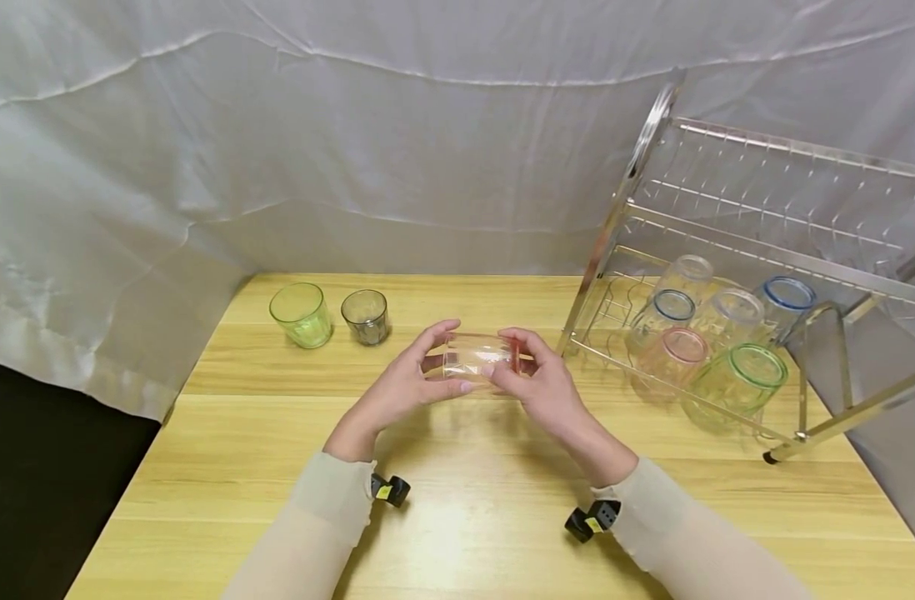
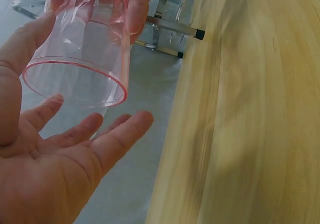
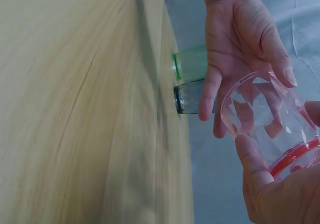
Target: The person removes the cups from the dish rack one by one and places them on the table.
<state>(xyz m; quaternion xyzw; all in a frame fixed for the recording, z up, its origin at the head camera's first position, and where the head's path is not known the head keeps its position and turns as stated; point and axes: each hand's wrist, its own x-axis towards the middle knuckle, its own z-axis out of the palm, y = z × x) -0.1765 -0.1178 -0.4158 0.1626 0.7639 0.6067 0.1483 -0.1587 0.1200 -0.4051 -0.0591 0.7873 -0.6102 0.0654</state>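
Observation:
A clear pink-tinted drinking glass (image 1: 472, 357) is held sideways over the table. My right hand (image 1: 542, 377) grips it around the thick red base end, with thumb and fingers on opposite sides in the right wrist view. At the rim end is my left hand (image 1: 407, 379), its fingers spread and fairly straight. The left wrist view has the left thumb beside the wall of the pink glass (image 2: 82, 44), while the other left fingers stand apart below its rim. Part of the base is covered by the right hand (image 3: 280, 191).
A green glass (image 1: 302, 315) and a smaller dark grey glass (image 1: 366, 317) stand upright at the back left of the wooden table (image 1: 457, 500). To the right rises a two-tier metal rack (image 1: 772, 237); several upturned glasses sit on its lower tier, including a green one (image 1: 742, 383).

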